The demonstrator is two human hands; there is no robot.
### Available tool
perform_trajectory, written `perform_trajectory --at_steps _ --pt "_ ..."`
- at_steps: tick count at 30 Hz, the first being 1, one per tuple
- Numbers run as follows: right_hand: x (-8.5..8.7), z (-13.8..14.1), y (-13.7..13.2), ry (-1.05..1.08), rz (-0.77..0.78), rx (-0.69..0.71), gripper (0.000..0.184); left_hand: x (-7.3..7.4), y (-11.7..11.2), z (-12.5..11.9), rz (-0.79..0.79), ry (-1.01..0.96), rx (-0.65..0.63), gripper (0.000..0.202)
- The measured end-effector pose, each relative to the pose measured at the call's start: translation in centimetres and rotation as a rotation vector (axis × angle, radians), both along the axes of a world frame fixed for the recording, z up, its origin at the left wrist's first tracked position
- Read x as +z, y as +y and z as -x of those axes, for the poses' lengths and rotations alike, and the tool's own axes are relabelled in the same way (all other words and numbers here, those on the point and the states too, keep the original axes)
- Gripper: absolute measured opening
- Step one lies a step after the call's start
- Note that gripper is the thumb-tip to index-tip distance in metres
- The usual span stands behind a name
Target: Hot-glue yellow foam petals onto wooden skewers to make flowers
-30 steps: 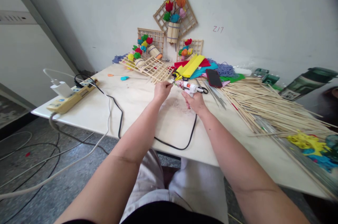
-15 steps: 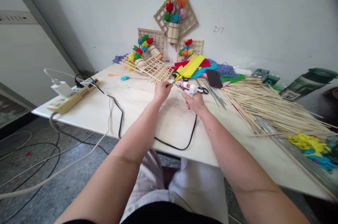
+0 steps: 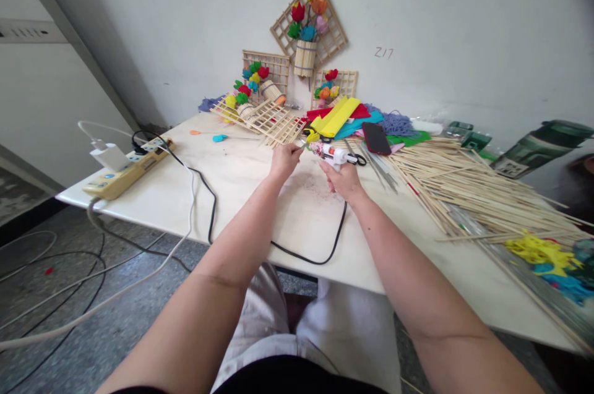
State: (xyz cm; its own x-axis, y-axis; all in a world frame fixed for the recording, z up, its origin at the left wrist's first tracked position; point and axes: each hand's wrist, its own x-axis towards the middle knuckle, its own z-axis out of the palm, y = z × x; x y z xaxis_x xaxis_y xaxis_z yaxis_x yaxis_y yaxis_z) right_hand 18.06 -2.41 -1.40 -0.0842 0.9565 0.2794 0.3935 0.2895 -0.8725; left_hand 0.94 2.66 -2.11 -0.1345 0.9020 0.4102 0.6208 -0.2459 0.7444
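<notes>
My right hand (image 3: 343, 180) is closed around a white glue gun (image 3: 330, 153) whose nozzle points left; its black cord (image 3: 325, 252) loops off the table's near edge. My left hand (image 3: 284, 159) pinches a thin stick (image 3: 297, 145) just in front of the nozzle, over the pale table (image 3: 260, 196). Both hands hover near the table's middle, a little apart from each other.
Wooden lattice frames with coloured paper flowers (image 3: 266, 112) lie and lean at the back wall. Folded coloured felt (image 3: 338, 114), a dark phone (image 3: 375, 137) and scissors (image 3: 355, 156) sit behind my hands. A large pile of bamboo sticks (image 3: 468, 187) fills the right. A power strip (image 3: 123, 168) is left.
My hands have shifted very slightly; the glue gun has nudged a touch towards the stick. Nothing else has moved.
</notes>
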Motion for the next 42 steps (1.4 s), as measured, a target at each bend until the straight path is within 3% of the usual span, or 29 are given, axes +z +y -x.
perform_trajectory --at_steps 8,11,14,17,20,23,27,30,38,42 --pt "-0.5 -0.3 0.5 -0.052 -0.034 -0.013 0.041 0.1 0.0 0.4 -0.008 -0.046 0.033 0.025" --pt "-0.5 -0.4 0.7 -0.28 -0.098 -0.11 0.045 0.1 0.1 0.6 -0.015 -0.054 0.063 0.027" --pt "-0.2 -0.3 0.4 -0.649 -0.118 -0.219 0.049 0.3 0.1 0.8 -0.02 -0.078 0.088 0.029" --pt "0.2 -0.1 0.0 -0.928 -0.112 -0.206 0.054 0.5 0.0 0.9 -0.022 -0.15 0.104 0.027" --pt "0.4 0.3 -0.4 -1.031 -0.146 -0.15 0.052 0.9 -0.1 0.8 0.004 -0.275 0.088 0.025" --pt "0.2 0.8 -0.4 -1.066 -0.147 -0.123 0.047 1.4 -0.7 0.6 0.09 -0.497 -0.021 0.021" --pt "-0.4 1.2 -0.4 -1.091 -0.128 -0.123 0.042 2.0 -1.8 0.5 0.288 -0.773 -0.386 0.014" --pt "-0.5 1.3 -0.4 -1.101 -0.117 -0.12 0.043 2.2 -2.3 0.7 0.43 -0.863 -0.554 0.013" --pt "0.3 0.8 -1.0 -1.114 -0.095 -0.036 0.045 2.1 -2.2 0.9 0.561 -0.898 -0.679 0.013" --pt "0.9 0.2 -0.9 -1.061 -0.096 -0.087 0.037 2.2 -2.4 0.7 0.592 -0.898 -0.687 0.011"
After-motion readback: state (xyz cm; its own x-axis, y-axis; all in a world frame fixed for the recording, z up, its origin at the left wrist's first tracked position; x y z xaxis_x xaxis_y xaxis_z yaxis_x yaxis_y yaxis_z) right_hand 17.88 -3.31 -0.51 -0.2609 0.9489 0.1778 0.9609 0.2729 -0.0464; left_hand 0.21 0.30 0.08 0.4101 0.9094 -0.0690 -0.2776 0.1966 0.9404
